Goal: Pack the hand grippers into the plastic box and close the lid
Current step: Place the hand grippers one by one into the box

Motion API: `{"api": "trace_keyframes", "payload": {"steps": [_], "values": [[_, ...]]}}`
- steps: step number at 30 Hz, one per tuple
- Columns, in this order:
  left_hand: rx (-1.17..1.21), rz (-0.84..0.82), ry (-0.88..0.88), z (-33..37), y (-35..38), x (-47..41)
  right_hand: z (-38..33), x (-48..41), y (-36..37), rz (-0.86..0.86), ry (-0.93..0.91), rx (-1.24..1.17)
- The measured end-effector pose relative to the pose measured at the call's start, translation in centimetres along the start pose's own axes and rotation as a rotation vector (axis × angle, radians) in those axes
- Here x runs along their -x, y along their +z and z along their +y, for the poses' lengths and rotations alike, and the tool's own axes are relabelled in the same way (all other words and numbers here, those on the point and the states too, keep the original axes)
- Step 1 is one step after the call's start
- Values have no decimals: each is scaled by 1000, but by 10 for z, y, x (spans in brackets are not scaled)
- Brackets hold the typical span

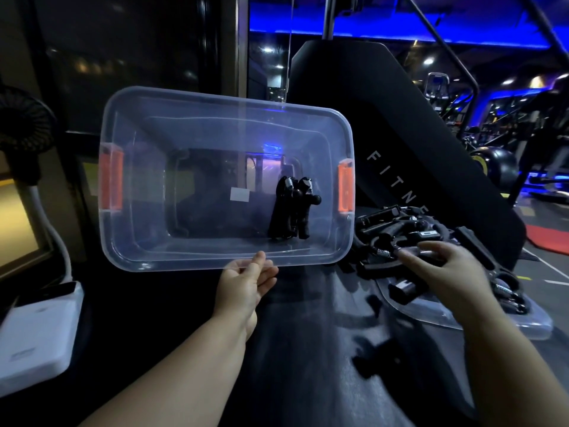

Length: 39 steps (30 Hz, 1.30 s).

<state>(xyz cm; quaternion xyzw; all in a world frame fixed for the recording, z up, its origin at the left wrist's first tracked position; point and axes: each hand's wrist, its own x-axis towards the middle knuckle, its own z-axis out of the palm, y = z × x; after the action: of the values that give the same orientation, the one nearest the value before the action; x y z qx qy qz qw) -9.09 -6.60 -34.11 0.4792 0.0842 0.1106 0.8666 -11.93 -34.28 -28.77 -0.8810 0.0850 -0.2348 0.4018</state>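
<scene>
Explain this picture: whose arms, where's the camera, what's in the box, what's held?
No machine here: these are a person's two bare hands, filmed by one wide-angle camera worn on the head, looking forward and down. The left hand holds the near rim of the clear plastic box, which has two black hand grippers inside. The right hand reaches onto a pile of loose grippers lying partly on the box's clear lid; whether it grips one yet is unclear. A white device sits far left.
</scene>
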Motion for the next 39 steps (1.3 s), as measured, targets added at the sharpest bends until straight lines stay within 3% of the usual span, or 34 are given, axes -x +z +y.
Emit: {"api": "trace_keyframes", "payload": {"steps": [3, 10, 20, 27, 39], "values": [[1, -3, 0, 0, 0, 0, 0, 0, 10, -211, 80, -178], [5, 0, 0, -1, 0, 0, 4, -3, 11, -509, 32, -230], [-2, 17, 3, 0, 2, 2, 2, 1, 32, -241, -278, 207], [6, 10, -3, 1, 2, 2, -9, 9, 36, -59, -373, 289], [7, 7, 2, -1, 1, 1, -16, 18, 75, -260, -154, 156]]}}
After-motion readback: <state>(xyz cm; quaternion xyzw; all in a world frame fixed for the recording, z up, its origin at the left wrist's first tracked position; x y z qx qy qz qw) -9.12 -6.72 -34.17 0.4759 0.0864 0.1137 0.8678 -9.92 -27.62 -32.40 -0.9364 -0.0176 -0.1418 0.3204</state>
